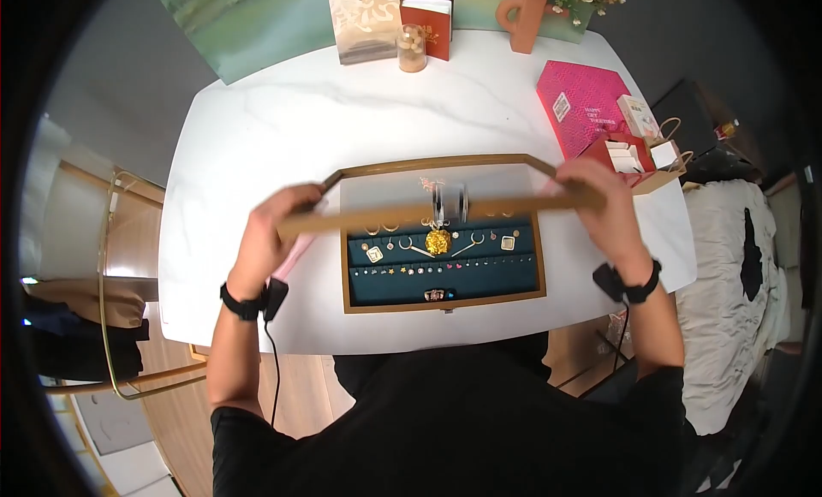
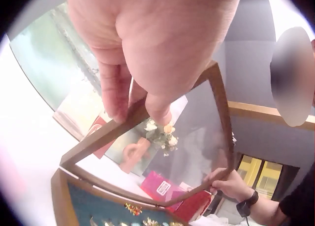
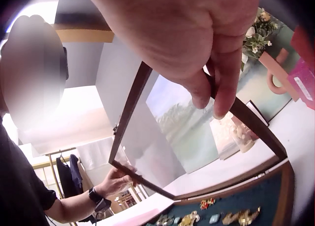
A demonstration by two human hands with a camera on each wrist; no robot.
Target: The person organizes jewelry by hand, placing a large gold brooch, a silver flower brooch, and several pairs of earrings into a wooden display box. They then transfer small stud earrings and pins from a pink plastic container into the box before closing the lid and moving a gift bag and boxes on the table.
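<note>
A wooden jewelry box (image 1: 445, 307) with a dark teal lining lies on the white table, its glass lid (image 1: 377, 218) tilted up on the far-side hinge. My left hand (image 1: 271, 230) pinches the lid's left side between thumb and fingers, as the left wrist view also shows. At the opposite side, my right hand (image 1: 606, 208) pinches the wooden frame the same way. Inside sit a gold ball-like ornament (image 1: 437, 242), rows of small earrings (image 1: 402, 270) and rings (image 1: 435, 295) near the front. The raised lid partly hides the back rows.
Right of the box stand a pink box (image 1: 582, 99) and a red paper bag (image 1: 623, 154). Along the back are a glass jar (image 1: 412, 52), a red booklet (image 1: 437, 30) and a terracotta vase (image 1: 525, 22) with flowers. A pink object shows beside my left wrist.
</note>
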